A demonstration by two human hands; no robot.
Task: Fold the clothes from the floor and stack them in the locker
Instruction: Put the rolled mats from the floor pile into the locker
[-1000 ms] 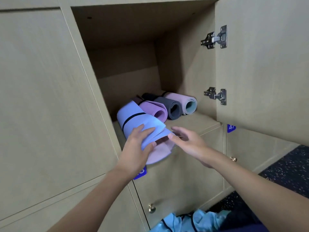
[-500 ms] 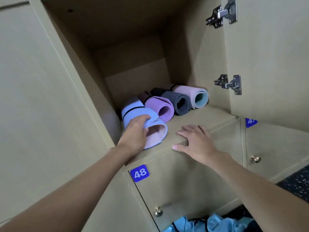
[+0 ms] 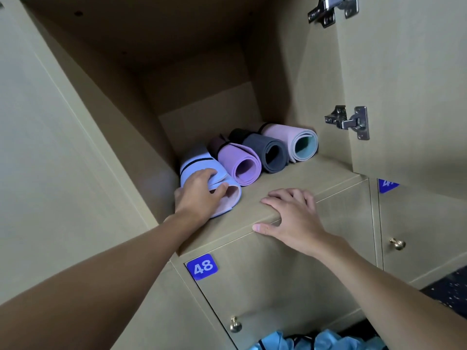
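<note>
In the open locker (image 3: 290, 173), a light-blue roll with a black band (image 3: 195, 165) lies at the left of the shelf, its pale pink inside showing at the front. My left hand (image 3: 199, 195) grips its front end, thumb curled into the opening. Beside it lie a purple roll (image 3: 242, 162), a dark grey roll (image 3: 270, 152) and a pink roll with a teal inside (image 3: 298, 142). My right hand (image 3: 290, 213) rests flat on the shelf's front edge and holds nothing. Light-blue clothes (image 3: 323, 341) lie on the floor at the bottom edge.
The locker door (image 3: 404, 84) stands open at the right with two metal hinges (image 3: 351, 121). Below the shelf is a closed door numbered 48 (image 3: 202, 267) with a brass knob (image 3: 235, 324). Another closed door with a knob (image 3: 397, 243) is at the right.
The light-blue roll went from the shelf's front edge further into the locker at the left. My right hand let go of it and settled flat on the shelf edge.
</note>
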